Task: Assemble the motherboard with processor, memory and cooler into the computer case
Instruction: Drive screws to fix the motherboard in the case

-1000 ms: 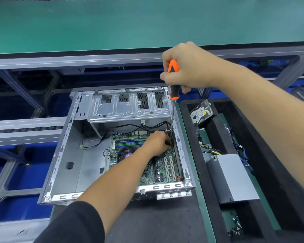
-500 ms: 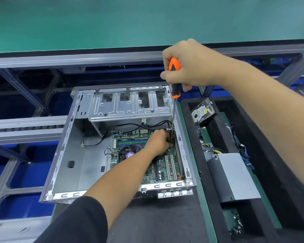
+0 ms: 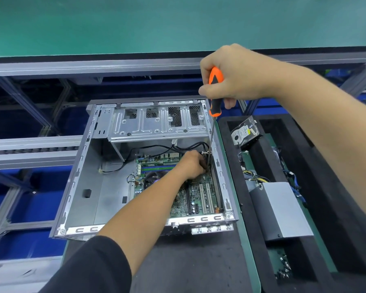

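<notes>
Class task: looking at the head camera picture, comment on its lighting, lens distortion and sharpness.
Head view: even overhead light, soft shadows inside the computer case; the wide-angle lens bows the frame rails and enlarges the right hand on the screwdriver; the motherboard is sharp, while the screws near the edge blur.

A wide green mat [image 3: 156, 22] covers a raised shelf across the top of the view, edged in black along its front. Directly beneath the mat runs a grey aluminium rail [image 3: 93, 67], with slanted grey struts [image 3: 28, 102] dropping from it into shadow. Below and left of the rail, a roller conveyor track [image 3: 30, 148] runs level. Under the track, blue panels [image 3: 30, 208] show between further grey frame bars. Light is even and bright on the mat.
</notes>
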{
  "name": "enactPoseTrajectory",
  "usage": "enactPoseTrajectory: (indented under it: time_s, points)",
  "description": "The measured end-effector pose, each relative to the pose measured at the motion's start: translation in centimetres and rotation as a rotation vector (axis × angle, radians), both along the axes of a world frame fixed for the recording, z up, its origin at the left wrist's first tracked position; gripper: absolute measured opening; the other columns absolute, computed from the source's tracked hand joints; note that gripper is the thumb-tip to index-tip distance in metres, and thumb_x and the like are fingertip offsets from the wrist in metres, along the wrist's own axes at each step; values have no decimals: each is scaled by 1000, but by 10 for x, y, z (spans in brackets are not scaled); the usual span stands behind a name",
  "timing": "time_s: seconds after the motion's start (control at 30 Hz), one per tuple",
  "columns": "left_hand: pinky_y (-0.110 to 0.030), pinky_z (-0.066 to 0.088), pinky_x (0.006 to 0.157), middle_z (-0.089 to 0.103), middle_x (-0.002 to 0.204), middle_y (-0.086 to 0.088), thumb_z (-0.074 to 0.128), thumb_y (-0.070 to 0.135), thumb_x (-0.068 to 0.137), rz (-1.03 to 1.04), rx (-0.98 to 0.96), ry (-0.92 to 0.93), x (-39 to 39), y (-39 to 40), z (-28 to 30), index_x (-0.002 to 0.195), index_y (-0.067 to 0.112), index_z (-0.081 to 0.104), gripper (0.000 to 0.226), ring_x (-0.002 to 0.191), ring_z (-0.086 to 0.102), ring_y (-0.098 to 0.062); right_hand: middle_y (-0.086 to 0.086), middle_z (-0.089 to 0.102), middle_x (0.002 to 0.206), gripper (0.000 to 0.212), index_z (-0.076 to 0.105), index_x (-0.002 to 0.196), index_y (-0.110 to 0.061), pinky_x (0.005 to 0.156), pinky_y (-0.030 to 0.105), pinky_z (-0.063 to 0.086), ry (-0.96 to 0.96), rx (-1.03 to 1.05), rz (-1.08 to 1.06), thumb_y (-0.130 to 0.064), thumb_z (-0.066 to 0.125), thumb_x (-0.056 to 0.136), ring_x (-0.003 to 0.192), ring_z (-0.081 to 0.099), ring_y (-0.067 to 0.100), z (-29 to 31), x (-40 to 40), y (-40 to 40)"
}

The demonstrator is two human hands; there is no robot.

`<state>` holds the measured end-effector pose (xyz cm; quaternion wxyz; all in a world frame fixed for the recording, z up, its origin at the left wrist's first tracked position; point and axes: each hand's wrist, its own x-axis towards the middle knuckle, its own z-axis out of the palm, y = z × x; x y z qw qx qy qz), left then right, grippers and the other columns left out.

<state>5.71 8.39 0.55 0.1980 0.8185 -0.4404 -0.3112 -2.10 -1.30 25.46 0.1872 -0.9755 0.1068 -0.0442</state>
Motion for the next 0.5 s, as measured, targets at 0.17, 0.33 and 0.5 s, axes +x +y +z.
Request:
enactPoseTrajectory:
  time_s: [0.17,0.33,0.5]
  points:
    - [-15,40,48,67,93,-5,56,0,86,28,17,14,6,2,6,93,17,76,27,61,53,-9,-1,67,52,14,55,77,-22,49,21,44,-5,-33,9,-27,61,88,46,66,7,0,-1,4]
    - [-14,39,48,66,91,-5,60,8,85,-5,24,22,6,2,4,95,17,75,20,60,52,-6,-4,66,51,14,55,76,-22,49,21,45,5,-44,13,-26,62,88,46,65,6,1,0,7]
    - [-23,45,71,71,96,-3,72,25,80,-102,-10,-10,3,5,0,96,16,75,19,78,59,-15,0,66,49,17,54,78,-18,50,23,47,-6,-16,-50,-28,59,89,45,65,7,0,-1,9]
